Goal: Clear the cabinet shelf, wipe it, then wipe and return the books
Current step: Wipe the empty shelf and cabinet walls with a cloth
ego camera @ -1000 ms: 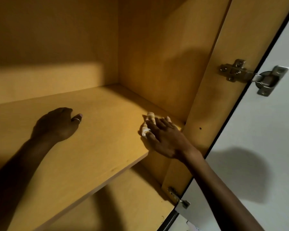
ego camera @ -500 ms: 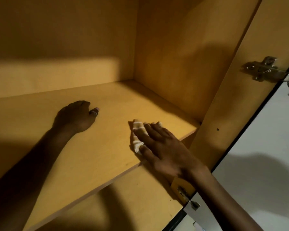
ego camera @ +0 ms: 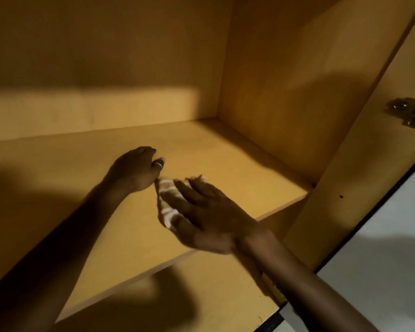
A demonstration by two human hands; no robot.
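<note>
Head view: yellow-brown wooden cabinet shelf (ego camera: 225,164) cleared, wiping underway, right hand (ego camera: 201,216) flat-fingered pressing white crumpled cloth (ego camera: 166,207), left hand (ego camera: 135,170) loosely curled, resting empty; books unseen, not returned.

Two hands (ego camera: 134,171) (ego camera: 206,216); one cloth (ego camera: 165,200); one shelf (ego camera: 225,168)

right hand (ego camera: 206,212) flat on cloth (ego camera: 167,207), bare shelf (ego camera: 237,168)

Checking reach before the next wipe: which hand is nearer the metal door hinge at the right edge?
Right. The right hand presses the white cloth mid-shelf, on the side toward the metal door hinge; the left hand rests further left.
</note>
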